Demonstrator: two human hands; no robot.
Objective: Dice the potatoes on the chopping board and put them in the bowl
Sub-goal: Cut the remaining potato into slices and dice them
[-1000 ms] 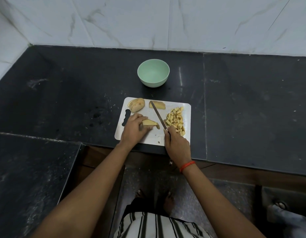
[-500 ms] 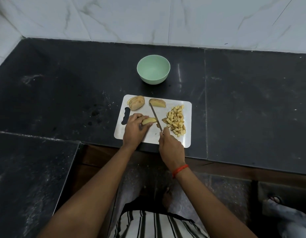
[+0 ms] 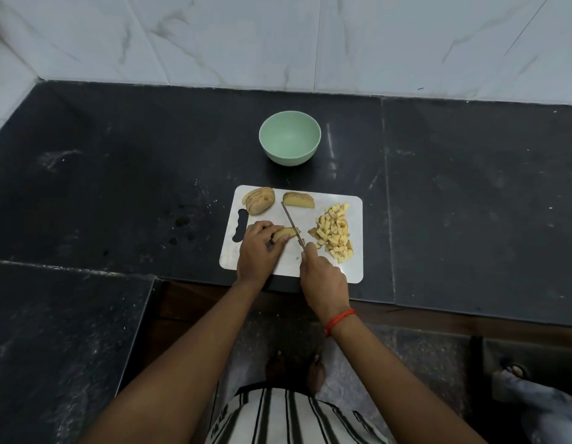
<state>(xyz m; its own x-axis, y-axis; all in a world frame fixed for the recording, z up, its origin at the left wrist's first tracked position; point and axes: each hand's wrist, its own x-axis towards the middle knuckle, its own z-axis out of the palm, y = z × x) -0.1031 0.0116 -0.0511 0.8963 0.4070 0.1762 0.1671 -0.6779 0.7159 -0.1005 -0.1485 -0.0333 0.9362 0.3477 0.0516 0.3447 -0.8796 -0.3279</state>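
A white chopping board [image 3: 352,267] lies at the counter's front edge. My left hand [image 3: 257,251] grips a potato piece [image 3: 284,233] on the board. My right hand [image 3: 323,277] holds a knife [image 3: 292,225], its blade lying across the right end of that piece. A heap of diced potato [image 3: 334,233] sits on the board's right side. A sliced potato half [image 3: 259,200] and a potato wedge [image 3: 299,200] rest along the far edge. The pale green bowl [image 3: 290,141] stands beyond the board, with nothing in it.
The black stone counter [image 3: 470,203] spreads on both sides of the board, with a lower black slab [image 3: 54,331] at the left. White marble tiles [image 3: 278,40] form the back wall. A second person's foot [image 3: 515,371] shows at the lower right.
The left hand has slid back along the potato piece, which now shows shorter. The knife blade has moved left onto the piece's end.
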